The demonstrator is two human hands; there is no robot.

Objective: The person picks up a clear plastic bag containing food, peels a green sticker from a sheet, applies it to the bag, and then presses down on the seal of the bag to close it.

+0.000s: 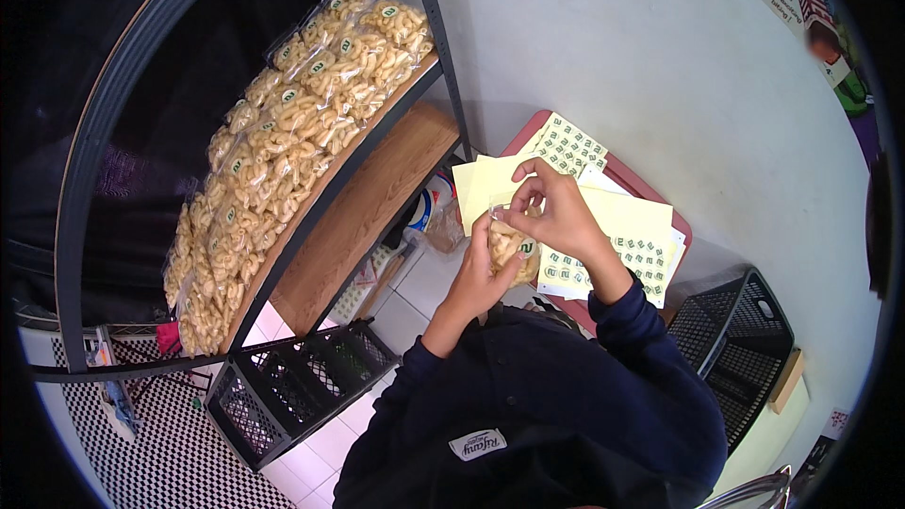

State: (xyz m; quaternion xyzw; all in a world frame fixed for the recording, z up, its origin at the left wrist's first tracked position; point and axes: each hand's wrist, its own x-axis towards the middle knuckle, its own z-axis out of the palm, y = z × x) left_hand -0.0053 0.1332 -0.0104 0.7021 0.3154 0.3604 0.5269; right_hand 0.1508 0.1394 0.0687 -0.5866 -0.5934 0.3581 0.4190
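Observation:
In front of my chest, my left hand (484, 265) grips a clear plastic bag of macaroni-shaped snacks (505, 244) by its side. A round sticker with a green mark (527, 247) is on the bag's face. Thumb and finger of my right hand (555, 208) pinch the bag's top edge. Below and beyond the hands, sheets of round stickers (640, 258) and plain yellowish sheets (629, 212) lie on a red table or stool top (527, 133). Another sticker sheet (565, 145) is at its far end.
At the left, a shelf unit with a dark frame (435, 7) bears several stickered snack bags (297, 127); its lower wooden board (368, 205) shows beneath. Black plastic crates stand at lower left (247, 403) and right (742, 339). A pale wall (601, 35) rises beyond the table.

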